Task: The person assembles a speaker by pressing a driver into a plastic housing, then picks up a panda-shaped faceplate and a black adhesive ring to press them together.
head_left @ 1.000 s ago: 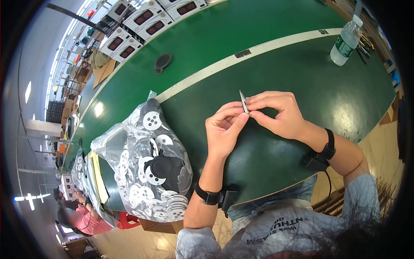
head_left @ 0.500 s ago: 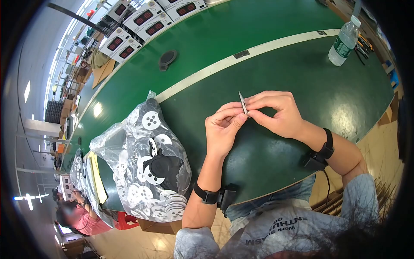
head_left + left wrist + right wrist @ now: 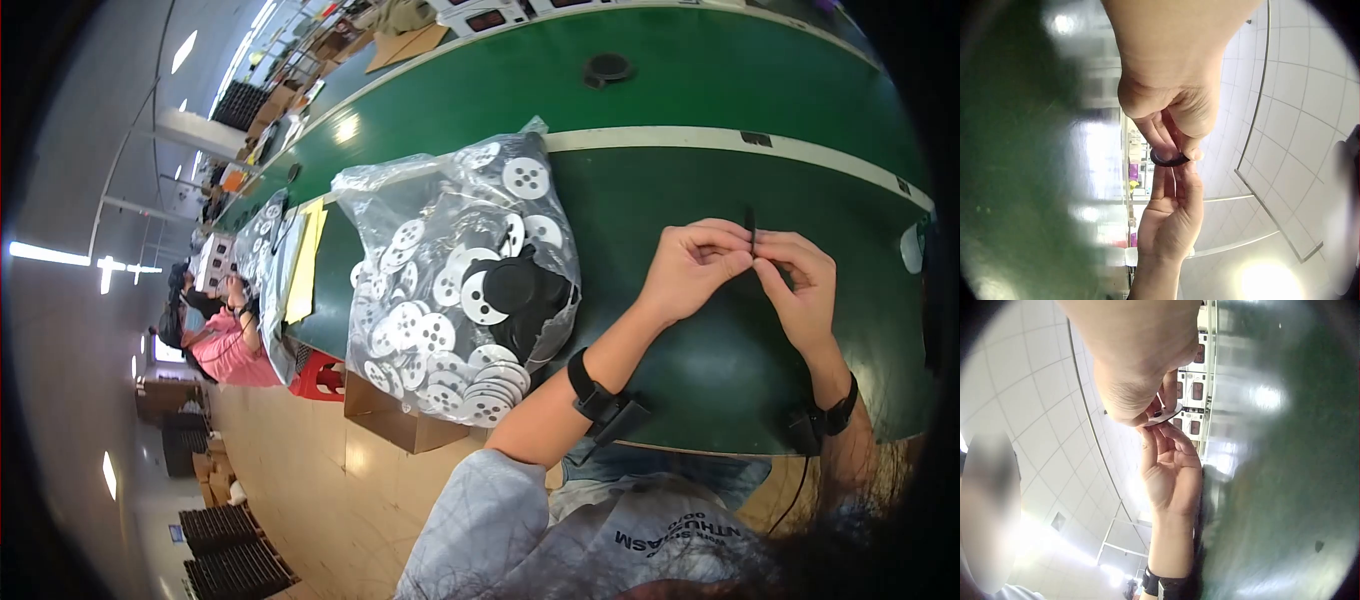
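Disc: A small thin disc (image 3: 750,222), seen edge-on as a dark sliver, is held in the air above the green bench (image 3: 700,90). It sits at about 3 o'clock in the head view, where the fingertips of both hands meet.

Left hand grip: The left hand (image 3: 690,268) pinches the disc's rim between thumb and curled fingers. The left wrist view shows the disc as a dark ring with a paler middle.

Right hand grip: The right hand (image 3: 805,285) pinches the opposite rim from the 3 o'clock side, fingers curled and fingertips close against the left hand's.

Bag: A clear plastic bag (image 3: 460,280), packed with white perforated discs and some black ones, lies on the bench at 9 o'clock from the hands, well apart from them.

Doing it well: The piece looks light and thin, so it is probably best held by the rim with light, even pressure. Keeping it low over the bench would mean a slip lands it close by, and keeping the thumbs off the face leaves the work in sight.

Change: Compared with half a second ago, the head view has swung. The bag has moved from 8 o'clock toward the middle of the frame, and the hands from the middle to 3 o'clock. The disc then showed a pale tilted face and now shows only a dark edge. Both hands remain pinched on it.
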A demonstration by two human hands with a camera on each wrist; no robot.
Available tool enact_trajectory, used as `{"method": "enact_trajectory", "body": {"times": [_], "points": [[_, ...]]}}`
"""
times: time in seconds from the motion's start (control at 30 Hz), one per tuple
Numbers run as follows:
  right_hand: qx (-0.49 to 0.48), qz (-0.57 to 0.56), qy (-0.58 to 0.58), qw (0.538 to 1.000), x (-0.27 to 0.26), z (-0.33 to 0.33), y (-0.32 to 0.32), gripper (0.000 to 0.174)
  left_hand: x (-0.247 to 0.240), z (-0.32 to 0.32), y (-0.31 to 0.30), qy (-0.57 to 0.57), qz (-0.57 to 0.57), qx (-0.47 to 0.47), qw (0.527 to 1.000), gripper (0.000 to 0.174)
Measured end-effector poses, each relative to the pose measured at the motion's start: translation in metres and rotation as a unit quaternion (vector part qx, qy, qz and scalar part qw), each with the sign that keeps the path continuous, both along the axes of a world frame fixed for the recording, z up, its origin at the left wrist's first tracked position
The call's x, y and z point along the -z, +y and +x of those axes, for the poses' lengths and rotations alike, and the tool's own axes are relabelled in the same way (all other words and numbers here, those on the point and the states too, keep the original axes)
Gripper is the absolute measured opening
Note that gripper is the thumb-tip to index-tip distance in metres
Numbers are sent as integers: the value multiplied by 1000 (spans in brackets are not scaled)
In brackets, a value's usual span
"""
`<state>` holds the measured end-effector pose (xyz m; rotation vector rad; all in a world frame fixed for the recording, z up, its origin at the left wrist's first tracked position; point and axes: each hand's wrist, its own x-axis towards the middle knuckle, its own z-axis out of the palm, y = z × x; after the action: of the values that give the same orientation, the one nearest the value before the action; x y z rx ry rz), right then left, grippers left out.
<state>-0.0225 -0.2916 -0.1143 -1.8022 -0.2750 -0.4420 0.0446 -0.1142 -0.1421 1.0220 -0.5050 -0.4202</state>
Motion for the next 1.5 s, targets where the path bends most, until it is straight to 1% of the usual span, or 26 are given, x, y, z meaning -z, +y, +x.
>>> {"method": "enact_trajectory", "body": {"times": [0.1, 0.3, 0.5, 0.53, 0.57, 0.6, 0.7, 0.87, 0.9, 1.03, 1.5], "points": [[2, -1, 20, 1000, 2, 0, -3, 18, 1, 0, -1, 7, 8, -2, 1000, 11], [7, -11, 21, 1000, 2, -2, -1, 19, -2, 0, 1, -16, 40, -16, 999, 12], [26, -35, -15, 999, -3, -1, 3, 16, -5, -2, 1, -16, 47, -22, 999, 11], [43, -89, -37, 994, -5, 0, 2, 16, -3, -1, 2, -21, 67, -26, 997, 10], [42, -95, -44, 994, -7, 1, 1, 17, 0, -1, 1, -20, 54, -27, 998, 11], [41, -103, -50, 993, -7, 1, 0, 17, -1, -1, 2, -29, 72, -31, 996, 11], [45, -87, -49, 994, -2, 1, -1, 17, 2, -1, -1, -13, 42, -38, 998, 10], [37, -60, -44, 997, 0, 3, -5, 16, -4, -3, 0, 4, 43, -22, 999, 11], [38, -75, -54, 995, 1, 3, -6, 15, -4, -3, -1, 7, 42, -21, 999, 11], [31, -60, -52, 996, 1, 3, -5, 16, 0, -1, 1, -28, 63, -25, 997, 11], [27, -66, -62, 996, -1, 3, -5, 14, -1, -1, 1, -20, 53, -24, 998, 12]]}}
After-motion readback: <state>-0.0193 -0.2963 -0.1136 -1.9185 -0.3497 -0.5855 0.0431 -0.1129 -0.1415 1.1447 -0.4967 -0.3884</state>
